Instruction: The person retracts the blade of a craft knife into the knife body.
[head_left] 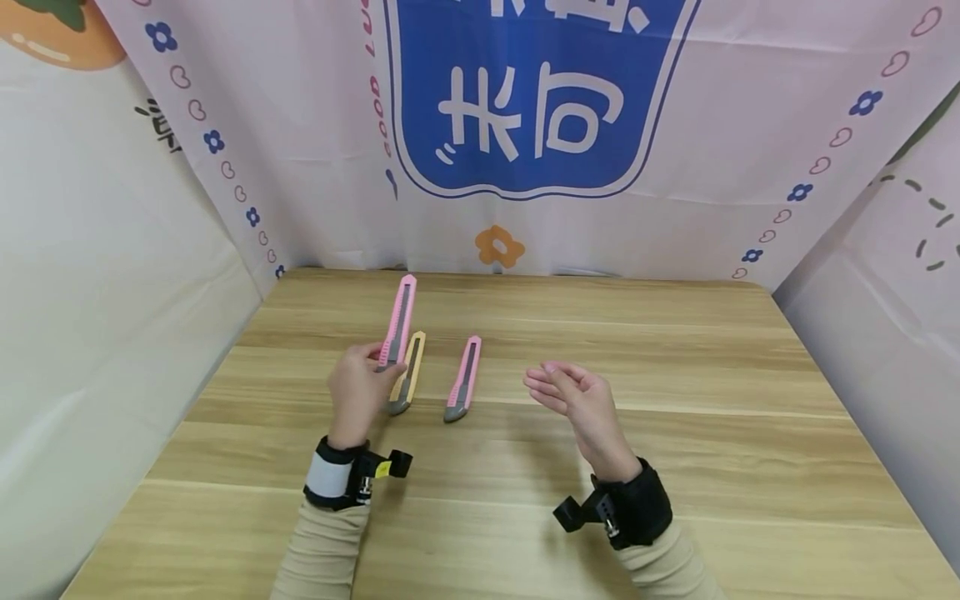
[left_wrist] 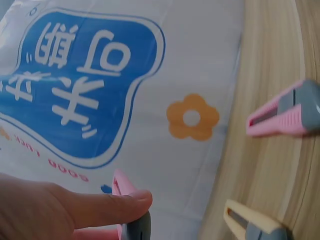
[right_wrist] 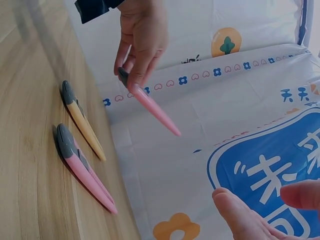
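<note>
My left hand (head_left: 358, 393) pinches a pink box cutter (head_left: 399, 323) by its grey end, holding it raised off the table, as the right wrist view also shows. Beneath and just right of that hand lies a yellow box cutter (head_left: 408, 375), partly covered by the fingers in the head view. A second pink box cutter (head_left: 463, 377) lies on the table farther right, roughly parallel to the yellow one. My right hand (head_left: 583, 408) hovers over the table to the right of the cutters. Its fingers are extended, with the thumb near them, and nothing is held.
A wood-grain table (head_left: 720, 417) spreads under both hands. Behind it hangs a white printed cloth (head_left: 322, 192) with a blue patch and an orange flower. Pale cloth walls (head_left: 97, 275) stand at both sides. Each wrist wears a black strap (head_left: 645, 504) with a small camera.
</note>
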